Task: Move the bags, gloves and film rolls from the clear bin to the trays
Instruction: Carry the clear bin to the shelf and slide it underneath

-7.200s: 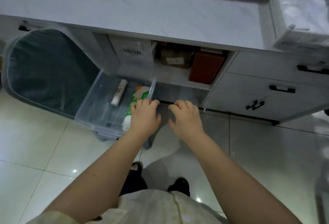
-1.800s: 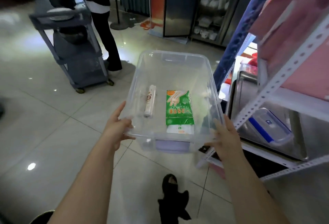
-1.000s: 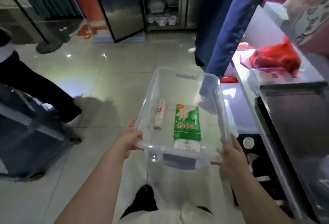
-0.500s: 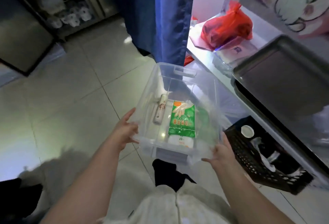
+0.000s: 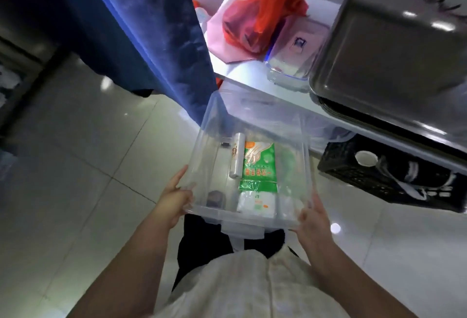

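Head view: the person held a clear rectangular plastic bin (image 5: 255, 125) in front of the body, off the floor. The left hand (image 5: 174, 202) was closed around the near-left corner, fingers curled over the rim; the right hand (image 5: 312, 219) gripped the near-right corner, fingers against the side wall.

Inside, on the bin floor — a slim white film roll (image 5: 237, 157) lay lengthwise toward the left, just beside a flat green-and-white glove packet (image 5: 259, 166) printed with a hand outline. A small white folded pack (image 5: 256, 202) sat at the near end, touching the glove packet's lower edge. Whether more lay under the packet could not be told.

The bin's far rim reached under the front edge of a pale shelf surface (image 5: 242, 71) to the upper right. On that shelf: a red plastic bag (image 5: 260, 12), a clear lidded container (image 5: 288, 70), and a dark rectangular metal tray (image 5: 389, 65) stacked on others, its rounded corner overhanging near the bin's far-right side. A black slotted plastic crate (image 5: 374, 176) sat below the shelf, close to the bin's right wall.

A hanging blue curtain (image 5: 156, 39) closed off the far-left corner of the bin. Open room lay to the left — bare glossy grey floor tiles (image 5: 75, 166).
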Available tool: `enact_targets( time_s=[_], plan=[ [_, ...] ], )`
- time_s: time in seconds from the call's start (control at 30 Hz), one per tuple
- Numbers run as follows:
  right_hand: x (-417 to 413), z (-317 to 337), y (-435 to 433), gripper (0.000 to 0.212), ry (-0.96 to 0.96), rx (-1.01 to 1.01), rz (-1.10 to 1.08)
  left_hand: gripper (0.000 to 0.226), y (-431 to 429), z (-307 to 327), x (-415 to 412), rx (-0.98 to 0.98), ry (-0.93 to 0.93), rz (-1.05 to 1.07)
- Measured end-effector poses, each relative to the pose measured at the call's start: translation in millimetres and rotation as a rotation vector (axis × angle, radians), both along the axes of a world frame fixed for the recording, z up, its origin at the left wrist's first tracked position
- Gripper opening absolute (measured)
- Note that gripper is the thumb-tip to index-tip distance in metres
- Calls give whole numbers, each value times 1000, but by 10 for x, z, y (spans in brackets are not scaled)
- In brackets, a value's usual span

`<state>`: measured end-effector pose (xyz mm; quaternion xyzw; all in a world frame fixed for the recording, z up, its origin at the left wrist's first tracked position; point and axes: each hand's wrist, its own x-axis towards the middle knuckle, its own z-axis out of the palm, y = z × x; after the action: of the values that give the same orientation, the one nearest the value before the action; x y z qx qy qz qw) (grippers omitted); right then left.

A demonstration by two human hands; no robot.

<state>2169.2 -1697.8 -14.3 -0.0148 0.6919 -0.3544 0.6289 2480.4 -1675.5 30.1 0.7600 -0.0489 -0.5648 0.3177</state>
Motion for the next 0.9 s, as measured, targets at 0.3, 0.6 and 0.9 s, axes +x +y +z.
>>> enact_targets(
  time_s=[0.3, 0.6, 0.9],
  plan=[
    [703, -415, -576, 92, 143, -23, -198, 76, -1253, -546, 700, -57, 110, -251],
    [908, -1380, -1150, 89, 231, -61, -310, 45, -1969, -1598, 825, -192, 368, -124],
    [746, -1994, -1702, 85, 220, -96, -398, 47, -2467, -2111, 654, -307, 446, -108]
  ],
)
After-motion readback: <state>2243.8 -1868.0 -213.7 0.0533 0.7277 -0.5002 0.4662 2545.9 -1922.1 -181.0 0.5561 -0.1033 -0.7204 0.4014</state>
